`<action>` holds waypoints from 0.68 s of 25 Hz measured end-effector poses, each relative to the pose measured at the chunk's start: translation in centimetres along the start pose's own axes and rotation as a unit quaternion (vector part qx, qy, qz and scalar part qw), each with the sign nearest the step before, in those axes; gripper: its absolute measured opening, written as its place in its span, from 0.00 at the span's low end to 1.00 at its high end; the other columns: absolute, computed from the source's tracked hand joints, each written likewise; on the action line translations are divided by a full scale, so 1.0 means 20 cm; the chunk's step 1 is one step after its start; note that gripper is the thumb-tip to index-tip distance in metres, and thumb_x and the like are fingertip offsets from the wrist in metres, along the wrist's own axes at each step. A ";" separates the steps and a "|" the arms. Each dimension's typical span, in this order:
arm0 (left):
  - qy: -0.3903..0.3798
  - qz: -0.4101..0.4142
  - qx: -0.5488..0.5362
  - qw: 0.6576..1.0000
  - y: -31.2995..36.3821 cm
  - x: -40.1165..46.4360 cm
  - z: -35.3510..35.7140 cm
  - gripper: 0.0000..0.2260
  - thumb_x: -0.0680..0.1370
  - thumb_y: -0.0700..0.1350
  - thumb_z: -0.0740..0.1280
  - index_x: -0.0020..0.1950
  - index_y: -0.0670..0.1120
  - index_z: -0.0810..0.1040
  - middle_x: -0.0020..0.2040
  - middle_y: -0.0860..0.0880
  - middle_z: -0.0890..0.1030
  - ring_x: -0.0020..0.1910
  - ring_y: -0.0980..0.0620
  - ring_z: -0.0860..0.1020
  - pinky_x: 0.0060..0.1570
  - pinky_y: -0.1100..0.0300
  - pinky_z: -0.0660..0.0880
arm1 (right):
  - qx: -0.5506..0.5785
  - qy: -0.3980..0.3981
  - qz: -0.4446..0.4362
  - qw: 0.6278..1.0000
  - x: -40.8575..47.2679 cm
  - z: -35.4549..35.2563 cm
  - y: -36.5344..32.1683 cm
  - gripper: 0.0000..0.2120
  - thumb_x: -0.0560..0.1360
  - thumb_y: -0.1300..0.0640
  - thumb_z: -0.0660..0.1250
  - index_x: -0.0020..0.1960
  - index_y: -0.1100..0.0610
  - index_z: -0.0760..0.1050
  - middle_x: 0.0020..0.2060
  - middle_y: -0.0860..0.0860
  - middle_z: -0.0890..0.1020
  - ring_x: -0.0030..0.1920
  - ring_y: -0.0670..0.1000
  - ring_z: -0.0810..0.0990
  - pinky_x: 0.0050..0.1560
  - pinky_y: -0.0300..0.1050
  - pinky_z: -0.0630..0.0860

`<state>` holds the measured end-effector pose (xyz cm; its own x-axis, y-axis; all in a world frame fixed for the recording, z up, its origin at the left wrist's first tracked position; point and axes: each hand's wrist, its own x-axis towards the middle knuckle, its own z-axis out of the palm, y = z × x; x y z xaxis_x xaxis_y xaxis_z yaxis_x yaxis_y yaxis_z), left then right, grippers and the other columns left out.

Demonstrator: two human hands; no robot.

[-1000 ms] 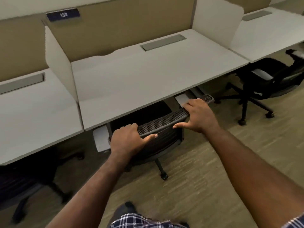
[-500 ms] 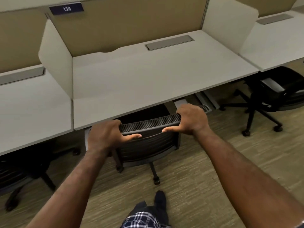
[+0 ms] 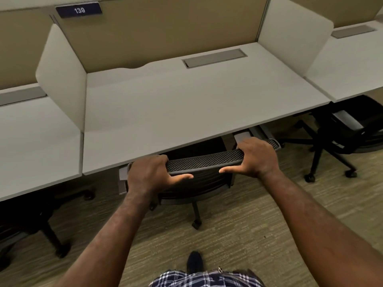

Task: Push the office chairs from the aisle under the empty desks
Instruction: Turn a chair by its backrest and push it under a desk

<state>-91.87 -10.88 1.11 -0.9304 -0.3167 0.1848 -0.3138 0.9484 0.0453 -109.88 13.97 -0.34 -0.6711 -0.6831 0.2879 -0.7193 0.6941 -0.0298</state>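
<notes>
A black mesh-backed office chair (image 3: 204,160) stands tucked under the front edge of a bare grey desk (image 3: 186,112), its seat hidden beneath the desktop. My left hand (image 3: 151,175) grips the left end of the chair's top rail, fingers curled over it and thumb along the near side. My right hand (image 3: 257,157) grips the right end of the same rail in the same way. One castor and leg (image 3: 195,220) of the chair show on the carpet behind the backrest.
White side screens (image 3: 62,79) bound the desk, with a tan back panel and a sign reading 139 (image 3: 79,10). Another black chair (image 3: 344,137) sits under the right desk and one (image 3: 31,220) under the left desk. Carpeted aisle floor (image 3: 238,235) lies behind me.
The chair has rolled further under the desk and turned squarer to its edge, both hands holding the top rail throughout. My view has shifted closer and to the left.
</notes>
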 end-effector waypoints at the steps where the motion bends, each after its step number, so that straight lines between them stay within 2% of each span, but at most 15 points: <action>1: 0.002 0.001 -0.004 1.000 0.03 0.04 0.01 0.41 0.59 0.87 0.46 0.32 0.50 0.74 0.26 0.55 0.73 0.26 0.52 0.72 0.24 0.62 0.59 | -0.001 0.000 0.000 1.000 0.02 0.00 0.04 0.46 0.56 0.12 0.47 0.35 0.54 0.73 0.34 0.50 0.75 0.36 0.54 0.75 0.35 0.46 0.70; 5: 0.007 0.004 -0.013 1.000 0.16 0.19 0.05 0.42 0.59 0.87 0.46 0.33 0.50 0.74 0.28 0.54 0.75 0.27 0.51 0.75 0.27 0.60 0.62 | -0.001 -0.010 0.000 1.000 0.11 0.01 0.24 0.47 0.55 0.11 0.47 0.37 0.54 0.75 0.36 0.51 0.77 0.39 0.55 0.76 0.39 0.48 0.74; 10: 0.014 -0.011 -0.023 1.000 0.36 0.36 0.07 0.41 0.59 0.87 0.46 0.31 0.51 0.73 0.26 0.56 0.72 0.24 0.54 0.69 0.24 0.63 0.54 | 0.000 -0.016 -0.009 1.000 0.21 0.03 0.50 0.47 0.55 0.12 0.48 0.39 0.53 0.77 0.37 0.50 0.78 0.39 0.54 0.77 0.38 0.47 0.73; 14: 0.034 -0.033 -0.018 0.999 0.52 0.50 0.11 0.41 0.60 0.87 0.47 0.31 0.50 0.74 0.26 0.54 0.74 0.24 0.52 0.67 0.24 0.62 0.56 | 0.002 -0.012 -0.022 1.000 0.31 0.05 0.70 0.48 0.56 0.12 0.48 0.40 0.55 0.78 0.37 0.51 0.78 0.39 0.55 0.77 0.38 0.47 0.73; 17: 0.038 -0.046 -0.020 0.998 0.63 0.59 0.14 0.40 0.60 0.86 0.48 0.30 0.50 0.73 0.25 0.54 0.73 0.24 0.52 0.66 0.24 0.64 0.54 | 0.014 -0.020 -0.030 0.999 0.37 0.06 0.85 0.48 0.56 0.12 0.48 0.40 0.55 0.77 0.37 0.51 0.77 0.39 0.55 0.76 0.37 0.47 0.73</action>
<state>-107.39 -2.70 1.17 -0.8804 -0.4015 0.2523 -0.3878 0.9159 0.1040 -127.28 20.45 0.16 -0.6323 -0.7329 0.2512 -0.7634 0.6446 -0.0409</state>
